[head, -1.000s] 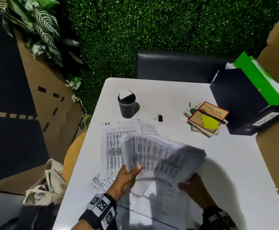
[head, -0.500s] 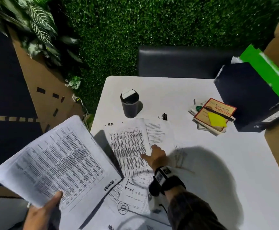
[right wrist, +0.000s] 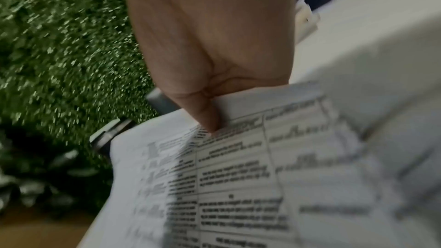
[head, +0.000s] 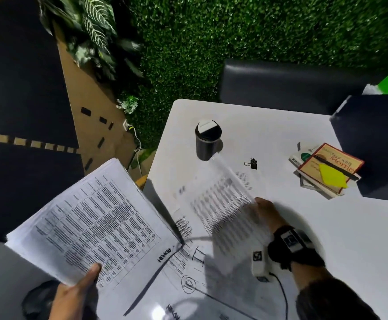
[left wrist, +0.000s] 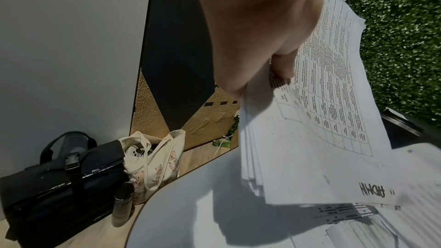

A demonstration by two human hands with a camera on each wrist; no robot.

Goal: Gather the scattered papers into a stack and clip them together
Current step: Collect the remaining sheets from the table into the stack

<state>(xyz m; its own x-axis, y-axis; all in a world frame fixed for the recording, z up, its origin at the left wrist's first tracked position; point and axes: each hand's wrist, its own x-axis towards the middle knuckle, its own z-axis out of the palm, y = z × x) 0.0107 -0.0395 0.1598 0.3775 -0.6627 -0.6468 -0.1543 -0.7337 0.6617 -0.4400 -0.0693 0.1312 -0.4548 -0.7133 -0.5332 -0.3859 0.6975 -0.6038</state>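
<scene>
Under the right hand [head: 263, 210], the pinched sheet [head: 220, 199] smears unreadable.

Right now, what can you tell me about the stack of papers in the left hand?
The stack is several white sheets, the top one printed with a dense table and hand-lettered "ADMIN" near one corner. The left hand grips its near corner, thumb on top, holding it tilted in the air, over the left edge of the table. Its edges are slightly fanned, unclipped.

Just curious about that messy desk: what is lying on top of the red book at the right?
A yellow sticky-note pad and a dark pen lie on the red-covered book. More books sit beneath it; how many is hidden.
</scene>
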